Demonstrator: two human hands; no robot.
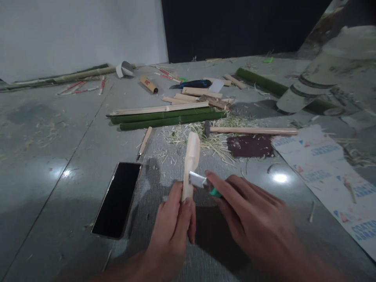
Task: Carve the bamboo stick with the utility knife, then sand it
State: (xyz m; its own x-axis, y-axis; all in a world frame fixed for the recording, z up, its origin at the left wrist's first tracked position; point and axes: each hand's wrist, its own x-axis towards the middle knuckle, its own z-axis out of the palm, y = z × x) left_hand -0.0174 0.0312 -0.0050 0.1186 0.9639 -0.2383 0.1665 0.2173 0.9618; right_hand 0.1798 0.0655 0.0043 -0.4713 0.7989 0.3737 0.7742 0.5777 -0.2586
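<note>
My left hand (174, 219) is closed around the lower end of a pale carved bamboo piece (192, 152), which points away from me and widens into a rounded upper part. In my right hand (249, 211) is a utility knife (216, 192) with a green handle, mostly hidden by the fingers. Its blade (197, 179) lies against the right side of the narrow part of the piece, just above my left hand. Beyond the piece, thin shavings (217, 150) are heaped on the floor.
A phone (117, 199) lies at left, with a small wooden-handled tool (145, 143) above it. Further off are green bamboo strips (173, 119), a hammer (252, 130), a dark sandpaper sheet (251, 146) and a blue-handled tool (194, 84). Printed paper (326, 168) spreads at right.
</note>
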